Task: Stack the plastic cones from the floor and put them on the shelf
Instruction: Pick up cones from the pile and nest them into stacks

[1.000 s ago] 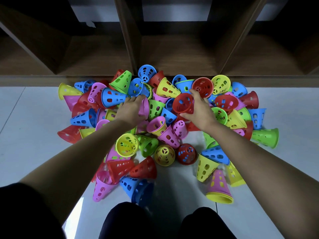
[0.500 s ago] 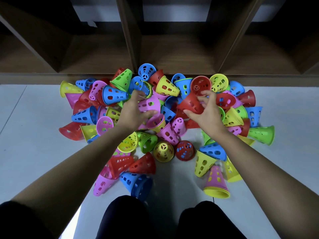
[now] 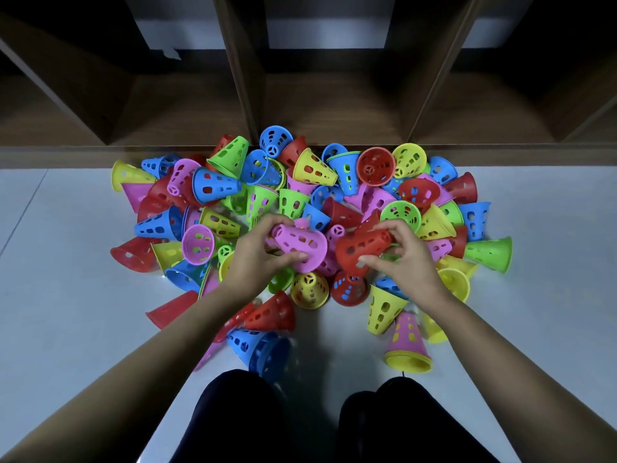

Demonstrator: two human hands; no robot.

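Observation:
A heap of perforated plastic cones in red, blue, green, yellow and pink lies on the pale floor in front of the shelf. My left hand grips a pink cone lying sideways, its wide mouth facing right. My right hand grips a red cone, also sideways, its wide mouth facing left toward the pink one. Both cones are held just above the middle of the heap, a small gap between them.
A dark wooden shelf with open compartments and upright dividers runs across the top, its low front lip touching the heap. Bare grey floor spreads left and right. My dark-clothed knees are at the bottom, loose cones just ahead of them.
Both hands went from reaching into the heap to lifting one cone each, then drew back toward me and turned the pink and red cones sideways, mouths facing each other.

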